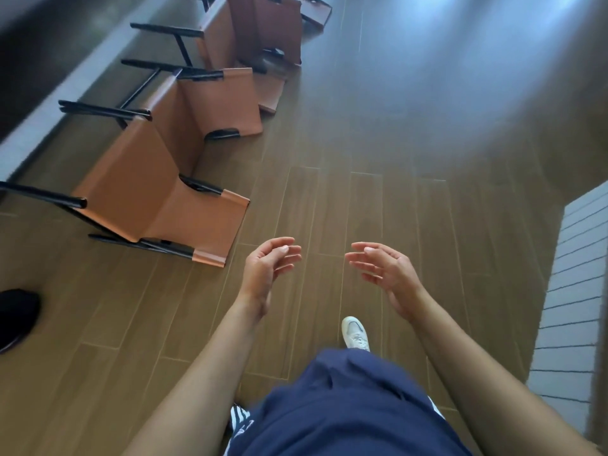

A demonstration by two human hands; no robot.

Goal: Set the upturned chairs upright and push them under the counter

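lying on its side, up and to the left of the left hand, the nearest tan leather chair with black metal legs rests on the brown wood-plank floor, near the fingers but not touching them. the second chair and the third chair, of the same kind, lie tipped in a row beyond it, well apart from both hands. the left hand is empty, fingers loosely bent. the right hand, beside it with the palm facing it, is empty too, fingers relaxed. below this hand stands a white shoe.
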